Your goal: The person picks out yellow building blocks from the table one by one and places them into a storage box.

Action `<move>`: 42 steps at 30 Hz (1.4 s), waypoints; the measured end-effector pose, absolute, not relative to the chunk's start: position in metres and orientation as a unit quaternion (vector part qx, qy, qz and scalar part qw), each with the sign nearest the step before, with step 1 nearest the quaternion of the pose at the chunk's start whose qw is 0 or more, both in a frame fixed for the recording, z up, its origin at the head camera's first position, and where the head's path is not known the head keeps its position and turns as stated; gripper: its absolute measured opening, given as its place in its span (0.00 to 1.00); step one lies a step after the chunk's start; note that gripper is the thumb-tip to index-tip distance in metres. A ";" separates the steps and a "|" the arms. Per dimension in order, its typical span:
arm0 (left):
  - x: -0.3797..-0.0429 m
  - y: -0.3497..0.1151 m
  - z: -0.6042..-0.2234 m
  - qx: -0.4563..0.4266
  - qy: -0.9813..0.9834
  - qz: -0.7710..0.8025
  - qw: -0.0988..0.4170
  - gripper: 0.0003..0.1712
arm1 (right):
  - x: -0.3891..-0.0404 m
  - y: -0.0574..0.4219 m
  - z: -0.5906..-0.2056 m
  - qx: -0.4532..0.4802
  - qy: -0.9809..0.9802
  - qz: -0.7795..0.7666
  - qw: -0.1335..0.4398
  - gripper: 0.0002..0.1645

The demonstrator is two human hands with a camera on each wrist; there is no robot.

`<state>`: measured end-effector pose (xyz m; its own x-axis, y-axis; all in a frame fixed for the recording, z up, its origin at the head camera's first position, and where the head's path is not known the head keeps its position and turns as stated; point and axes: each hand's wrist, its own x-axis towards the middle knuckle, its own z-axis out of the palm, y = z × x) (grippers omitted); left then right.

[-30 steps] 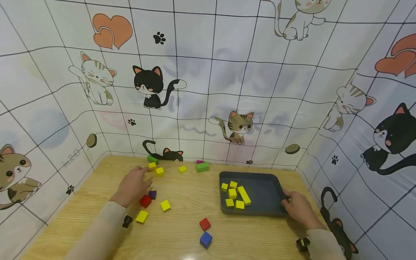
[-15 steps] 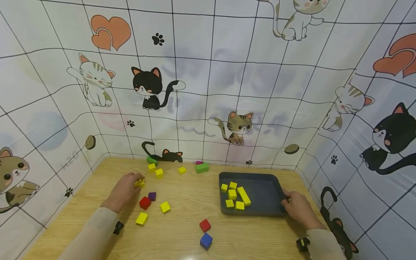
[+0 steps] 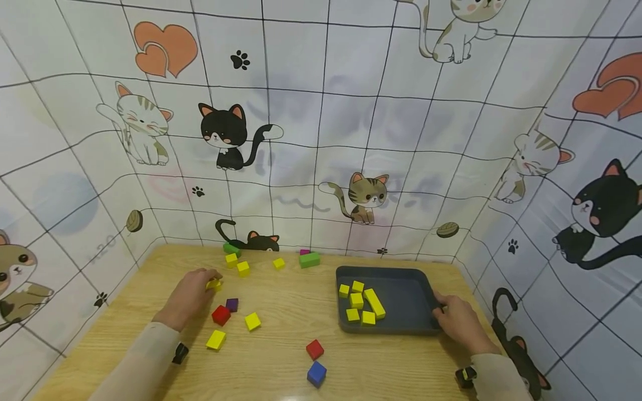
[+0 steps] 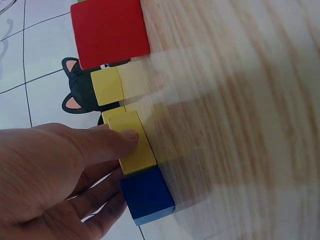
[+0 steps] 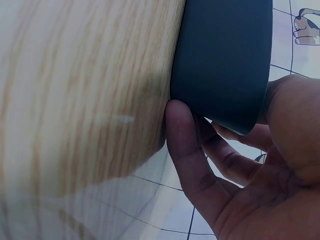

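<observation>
At the left of the table my left hand [image 3: 188, 298] pinches a yellow block [image 4: 131, 142]; the thumb lies across its near side and the other fingers are behind it. Right beside that block sits a blue block [image 4: 148, 195], hidden under the hand in the head view. A red block [image 3: 220, 315] and a purple block [image 3: 232, 304] lie just right of the hand. My right hand [image 3: 461, 320] holds the right edge of a dark grey tray [image 3: 408, 301], fingertips at its lower edge in the right wrist view. Several yellow blocks [image 3: 356, 301] lie in the tray's left half.
Loose yellow blocks [image 3: 253, 321] lie around the left hand and toward the back. Green blocks [image 3: 309, 260] and a magenta block sit by the rear wall. A red block [image 3: 315, 350] and a blue block [image 3: 316, 373] lie front centre. A cat-print cloth [image 3: 321, 111] encloses the table.
My left hand has moved left and slightly nearer, and the yellow block now shows at its fingertips. The right hand stays on the tray. The head view has shifted slightly.
</observation>
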<state>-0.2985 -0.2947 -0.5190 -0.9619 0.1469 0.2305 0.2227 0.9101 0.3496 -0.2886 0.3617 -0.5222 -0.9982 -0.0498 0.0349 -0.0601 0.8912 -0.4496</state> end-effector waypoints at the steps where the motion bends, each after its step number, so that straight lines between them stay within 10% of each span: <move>1: -0.298 -0.294 -0.519 -0.095 -0.972 -0.190 0.100 0.20 | -0.288 0.361 -0.522 0.029 -0.972 0.234 0.013 0.34; 42: -0.294 -0.240 -0.498 -0.112 -0.968 -0.206 0.092 0.23 | -0.290 0.363 -0.526 0.039 -0.969 0.244 0.028 0.33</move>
<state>-0.2936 -0.2404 -0.4979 -0.9581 0.1785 0.2240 0.2543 0.8898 0.3789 -0.2898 0.3632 -0.5261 -0.9955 -0.0614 0.0723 -0.0883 0.8776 -0.4711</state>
